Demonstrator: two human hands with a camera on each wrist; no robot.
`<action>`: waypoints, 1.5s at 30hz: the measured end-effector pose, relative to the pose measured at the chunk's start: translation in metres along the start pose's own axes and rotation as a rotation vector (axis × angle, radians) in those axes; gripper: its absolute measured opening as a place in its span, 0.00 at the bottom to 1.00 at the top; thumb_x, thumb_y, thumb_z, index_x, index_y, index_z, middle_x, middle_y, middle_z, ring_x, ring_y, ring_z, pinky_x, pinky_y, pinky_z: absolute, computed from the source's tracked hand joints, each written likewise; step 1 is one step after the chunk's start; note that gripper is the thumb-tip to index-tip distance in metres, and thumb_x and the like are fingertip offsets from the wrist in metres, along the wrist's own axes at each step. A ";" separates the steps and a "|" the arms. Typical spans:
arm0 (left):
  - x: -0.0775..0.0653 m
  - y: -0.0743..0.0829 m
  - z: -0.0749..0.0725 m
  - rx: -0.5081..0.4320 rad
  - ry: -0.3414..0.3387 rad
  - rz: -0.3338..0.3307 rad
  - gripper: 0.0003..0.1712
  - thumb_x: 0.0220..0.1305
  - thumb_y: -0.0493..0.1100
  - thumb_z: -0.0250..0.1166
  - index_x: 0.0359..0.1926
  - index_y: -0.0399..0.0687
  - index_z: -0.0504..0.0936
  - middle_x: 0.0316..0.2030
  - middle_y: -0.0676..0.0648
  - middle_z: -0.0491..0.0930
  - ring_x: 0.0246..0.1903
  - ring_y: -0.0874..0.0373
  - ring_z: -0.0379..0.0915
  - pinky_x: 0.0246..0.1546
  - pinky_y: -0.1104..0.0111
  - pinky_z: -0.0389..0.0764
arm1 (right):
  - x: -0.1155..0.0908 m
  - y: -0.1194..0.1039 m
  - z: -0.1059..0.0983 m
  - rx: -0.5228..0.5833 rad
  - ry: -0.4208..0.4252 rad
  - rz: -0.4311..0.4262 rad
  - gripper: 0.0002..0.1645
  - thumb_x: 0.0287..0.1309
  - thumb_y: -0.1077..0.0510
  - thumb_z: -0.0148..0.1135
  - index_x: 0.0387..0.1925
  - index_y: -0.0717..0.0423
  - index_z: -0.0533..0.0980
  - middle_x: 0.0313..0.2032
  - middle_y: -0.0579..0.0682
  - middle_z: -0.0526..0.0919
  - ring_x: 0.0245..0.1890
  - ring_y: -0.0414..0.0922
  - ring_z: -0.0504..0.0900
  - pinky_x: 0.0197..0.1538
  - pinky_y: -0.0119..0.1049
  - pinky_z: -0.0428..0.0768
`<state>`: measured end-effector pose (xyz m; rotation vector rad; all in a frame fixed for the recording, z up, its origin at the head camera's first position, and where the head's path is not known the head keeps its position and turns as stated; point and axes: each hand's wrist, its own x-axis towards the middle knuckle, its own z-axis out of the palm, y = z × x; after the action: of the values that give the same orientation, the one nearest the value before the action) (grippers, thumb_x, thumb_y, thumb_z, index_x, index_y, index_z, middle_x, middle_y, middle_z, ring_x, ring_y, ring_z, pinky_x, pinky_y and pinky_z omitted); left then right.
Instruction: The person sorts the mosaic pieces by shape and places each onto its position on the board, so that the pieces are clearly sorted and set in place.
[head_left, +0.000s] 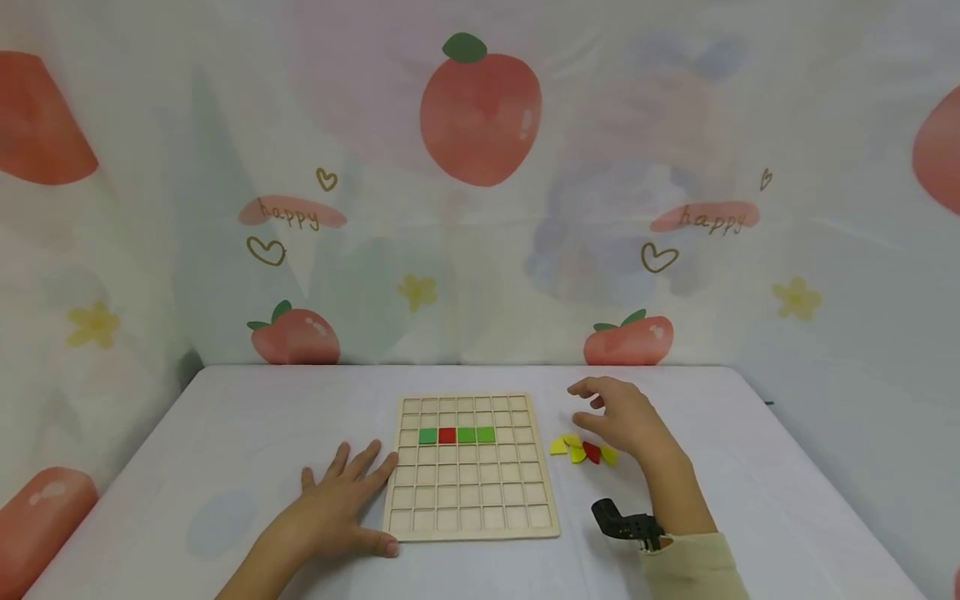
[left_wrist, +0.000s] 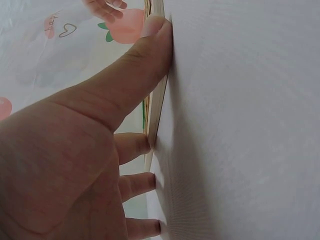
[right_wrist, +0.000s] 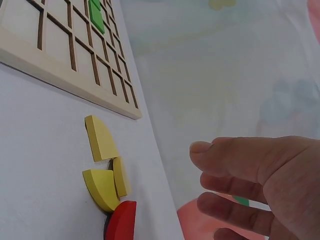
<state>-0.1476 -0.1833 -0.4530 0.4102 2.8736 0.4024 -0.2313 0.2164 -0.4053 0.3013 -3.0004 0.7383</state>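
Note:
A wooden grid board [head_left: 471, 534] lies flat on the table, with a row of square tiles set in its cells: green tiles [head_left: 467, 435] and one red tile [head_left: 447, 436]. My left hand [head_left: 330, 508] rests at the board's left edge, fingers spread; in the left wrist view the thumb [left_wrist: 135, 65] touches the board's side. My right hand [head_left: 618, 417] hovers right of the board with loosely bent fingers and nothing between them. Below it sits a small pile of yellow quarter-round pieces [right_wrist: 102, 140] and a red piece [right_wrist: 122, 222].
A white cloth covers the table [head_left: 300, 408]. Behind it hangs a printed curtain [head_left: 480, 250] with fruit, flowers and hearts. A black camera mount [head_left: 630, 523] is strapped to the right wrist, by the beige sleeve [head_left: 693, 567].

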 end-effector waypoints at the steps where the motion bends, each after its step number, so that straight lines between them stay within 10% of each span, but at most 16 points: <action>1: 0.000 0.000 0.000 0.001 0.002 0.002 0.69 0.31 0.81 0.69 0.76 0.62 0.60 0.78 0.44 0.52 0.74 0.26 0.39 0.54 0.18 0.42 | 0.000 0.001 0.000 0.000 -0.002 0.001 0.24 0.59 0.57 0.70 0.57 0.53 0.79 0.55 0.55 0.83 0.52 0.54 0.80 0.53 0.53 0.80; 45: -0.001 0.004 -0.006 -0.008 -0.010 -0.004 0.68 0.34 0.79 0.72 0.76 0.61 0.60 0.78 0.44 0.52 0.75 0.27 0.38 0.56 0.19 0.41 | 0.000 0.012 0.002 0.052 -0.178 0.080 0.23 0.56 0.53 0.72 0.54 0.51 0.81 0.48 0.52 0.83 0.46 0.48 0.80 0.44 0.44 0.82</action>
<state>-0.1475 -0.1812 -0.4458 0.4033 2.8620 0.4099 -0.2332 0.2260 -0.4126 0.2632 -3.1809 0.8395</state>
